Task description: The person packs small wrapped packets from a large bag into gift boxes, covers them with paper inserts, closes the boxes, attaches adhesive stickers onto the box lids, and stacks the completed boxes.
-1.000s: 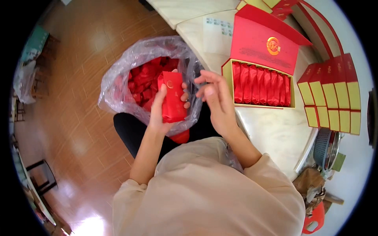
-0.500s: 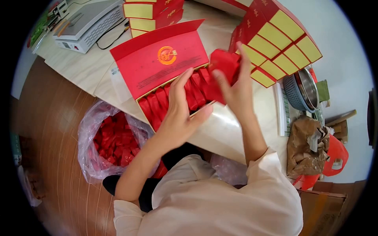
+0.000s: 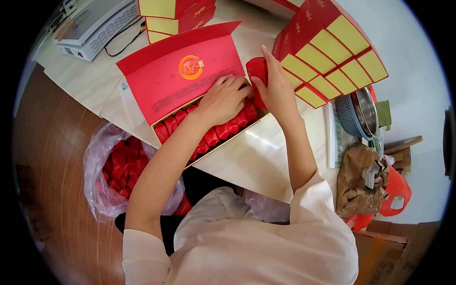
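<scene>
An open red gift box point(image 3: 183, 85), its lid tipped back, lies at an angle on the table. Small shiny red packets point(image 3: 223, 130) stand in rows inside it. My left hand point(image 3: 223, 100) reaches over the box with bent fingers pressed together among the packets at the far right end; its fingertips are partly hidden. At the right end of the box, my right hand point(image 3: 277, 90) grips a red packet point(image 3: 257, 71) between thumb and fingers; whether more than one is held I cannot tell.
A clear plastic bag point(image 3: 95, 175) full of red packets sits below the table's left edge. Stacked red-and-yellow boxes point(image 3: 332, 52) stand at right, more boxes point(image 3: 178, 16) behind. A grey-white appliance point(image 3: 97, 28), strainer bowls point(image 3: 358, 111) and a brown paper bag point(image 3: 358, 178) lie around.
My left hand has moved from the box's near side to over the packets at its right end, fingers now bent. The right hand's red packet has moved slightly left. The view has shifted a little.
</scene>
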The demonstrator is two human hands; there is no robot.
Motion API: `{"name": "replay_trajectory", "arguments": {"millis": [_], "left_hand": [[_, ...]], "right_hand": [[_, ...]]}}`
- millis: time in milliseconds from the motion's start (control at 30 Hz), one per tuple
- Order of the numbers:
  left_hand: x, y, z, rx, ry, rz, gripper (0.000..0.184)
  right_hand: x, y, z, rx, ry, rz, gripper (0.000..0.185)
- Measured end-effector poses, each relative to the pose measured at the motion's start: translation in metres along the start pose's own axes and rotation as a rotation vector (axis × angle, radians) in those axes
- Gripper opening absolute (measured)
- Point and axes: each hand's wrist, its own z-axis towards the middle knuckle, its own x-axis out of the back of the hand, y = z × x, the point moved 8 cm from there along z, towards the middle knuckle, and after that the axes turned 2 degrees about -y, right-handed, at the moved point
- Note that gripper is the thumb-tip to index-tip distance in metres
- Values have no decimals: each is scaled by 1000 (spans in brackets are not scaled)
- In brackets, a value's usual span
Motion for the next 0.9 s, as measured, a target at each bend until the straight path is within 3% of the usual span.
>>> {"name": "replay_trajectory", "arguments": {"millis": [133,300,600,700,767,900], "left_hand": [[0,2,-2,-75,116,107,24],[-8,-5,-3,14,-24,43,23],[-2,-6,-3,-31,87,28,19],[-2,-8,-3,-17,58,5,17],[-2,-12,-2,13,43,7,16],[1,-18,-3,80,67,-9,13]], "right_hand": [[-12,-3,8,2,-30,-59,68],[-16,-8,5,11,-46,-131,70],[-22,-20,2,59,2,-85,64],[-28,-14,2,4,-77,-35,51],[-38,-2,-3,-46,-307,-73,42],[-35,6,-5,3,-359,-33,43]]}}
